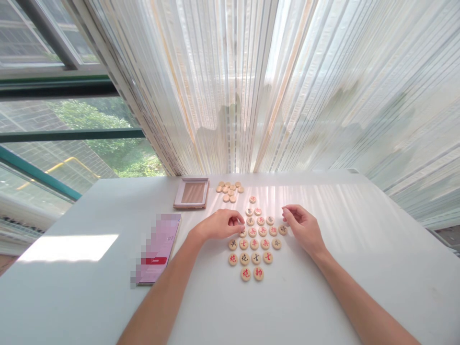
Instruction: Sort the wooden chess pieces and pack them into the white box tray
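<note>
Okay, your L hand [227, 223] is bent over the xiangqi pieces [254, 244], fingertips at the leftmost disc [243, 233] of a five-piece row, approx. mid-layout; can't tell if they're pinching it or only resting there. Your R hand [302, 224] is loosely curled, w/ nothing visible in its grip, just beside the rightmost disc [282, 230] of that row. The pieces sit in rows, red & black chars. up, on the white table [305, 302], w/ one red disc [253, 199] alone at the far end. Beyond your L hand: a cluster of blank-side-up discs [231, 187], w/ a shallow tray [189, 205] to their left. A purple box [160, 250], partly pixelated, lies by your L forearm.
</note>
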Action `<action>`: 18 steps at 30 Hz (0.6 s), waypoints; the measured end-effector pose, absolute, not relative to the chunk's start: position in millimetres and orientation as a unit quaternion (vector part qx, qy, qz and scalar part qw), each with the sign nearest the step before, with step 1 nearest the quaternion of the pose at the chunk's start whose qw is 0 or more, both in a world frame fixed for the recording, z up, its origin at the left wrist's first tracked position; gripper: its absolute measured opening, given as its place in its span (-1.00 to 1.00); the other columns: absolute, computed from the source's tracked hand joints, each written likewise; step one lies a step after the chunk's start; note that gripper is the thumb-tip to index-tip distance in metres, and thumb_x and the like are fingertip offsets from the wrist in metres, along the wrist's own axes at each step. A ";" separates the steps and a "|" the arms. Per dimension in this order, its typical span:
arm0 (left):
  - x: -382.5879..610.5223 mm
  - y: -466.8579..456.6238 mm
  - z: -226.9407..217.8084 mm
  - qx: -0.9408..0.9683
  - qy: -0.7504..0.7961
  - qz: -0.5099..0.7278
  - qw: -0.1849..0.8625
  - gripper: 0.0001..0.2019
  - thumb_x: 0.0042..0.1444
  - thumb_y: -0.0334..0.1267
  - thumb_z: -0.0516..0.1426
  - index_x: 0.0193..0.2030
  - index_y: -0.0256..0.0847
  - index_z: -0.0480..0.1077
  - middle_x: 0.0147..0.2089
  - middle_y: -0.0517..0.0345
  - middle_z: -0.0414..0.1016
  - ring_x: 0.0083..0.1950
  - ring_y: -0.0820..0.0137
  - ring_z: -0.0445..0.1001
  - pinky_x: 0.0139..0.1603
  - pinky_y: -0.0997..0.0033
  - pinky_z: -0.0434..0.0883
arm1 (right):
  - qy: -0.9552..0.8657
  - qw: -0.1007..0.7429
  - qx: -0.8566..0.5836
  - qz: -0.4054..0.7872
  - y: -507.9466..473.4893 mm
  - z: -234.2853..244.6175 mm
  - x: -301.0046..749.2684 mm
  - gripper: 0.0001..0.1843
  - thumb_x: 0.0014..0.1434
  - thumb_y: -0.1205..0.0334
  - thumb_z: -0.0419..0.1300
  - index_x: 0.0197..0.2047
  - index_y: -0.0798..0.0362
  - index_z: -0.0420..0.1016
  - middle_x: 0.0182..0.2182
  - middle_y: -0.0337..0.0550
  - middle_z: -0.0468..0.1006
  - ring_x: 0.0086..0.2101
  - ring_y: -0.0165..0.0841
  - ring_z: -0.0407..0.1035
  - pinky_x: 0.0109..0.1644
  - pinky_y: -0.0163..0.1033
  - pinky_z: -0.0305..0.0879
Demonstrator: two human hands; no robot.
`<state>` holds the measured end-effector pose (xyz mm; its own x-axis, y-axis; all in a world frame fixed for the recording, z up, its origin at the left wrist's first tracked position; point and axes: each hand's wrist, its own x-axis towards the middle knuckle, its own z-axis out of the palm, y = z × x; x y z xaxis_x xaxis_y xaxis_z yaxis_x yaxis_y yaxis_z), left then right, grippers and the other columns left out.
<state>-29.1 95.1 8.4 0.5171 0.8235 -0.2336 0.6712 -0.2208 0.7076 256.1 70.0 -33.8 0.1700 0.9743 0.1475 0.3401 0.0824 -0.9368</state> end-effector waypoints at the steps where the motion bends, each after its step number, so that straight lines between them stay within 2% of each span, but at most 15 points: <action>1: -29.1 95.0 8.8 0.775 0.484 0.098 0.394 -0.69 0.15 -0.01 0.14 -0.12 -0.14 0.56 -0.33 0.16 0.54 -0.28 0.34 0.49 -0.27 0.44 0.37 | -0.556 0.483 -0.592 0.327 69.9 -33.7 256.1 -0.62 0.21 -0.15 0.24 -0.18 0.01 0.55 -0.32 -0.11 0.62 -0.34 -0.23 0.55 -0.22 -0.15 0.49; 8: -29.1 95.8 7.3 0.773 0.485 0.097 0.397 -0.71 0.08 -0.04 0.19 -0.14 -0.14 0.55 -0.34 0.18 0.54 -0.30 0.34 0.49 -0.29 0.45 0.38 | -0.556 0.486 -0.587 0.332 69.2 -32.3 255.8 -0.65 0.22 -0.12 0.25 -0.17 0.00 0.54 -0.32 -0.12 0.61 -0.34 -0.24 0.54 -0.21 -0.16 0.49; 18: -28.8 95.5 6.6 0.774 0.485 0.101 0.395 -0.73 0.10 -0.06 0.17 -0.15 -0.13 0.55 -0.35 0.19 0.53 -0.30 0.35 0.48 -0.29 0.45 0.37 | -0.554 0.488 -0.584 0.338 70.2 -34.1 256.3 -0.66 0.22 -0.10 0.26 -0.17 0.01 0.53 -0.32 -0.13 0.59 -0.35 -0.25 0.53 -0.21 -0.17 0.48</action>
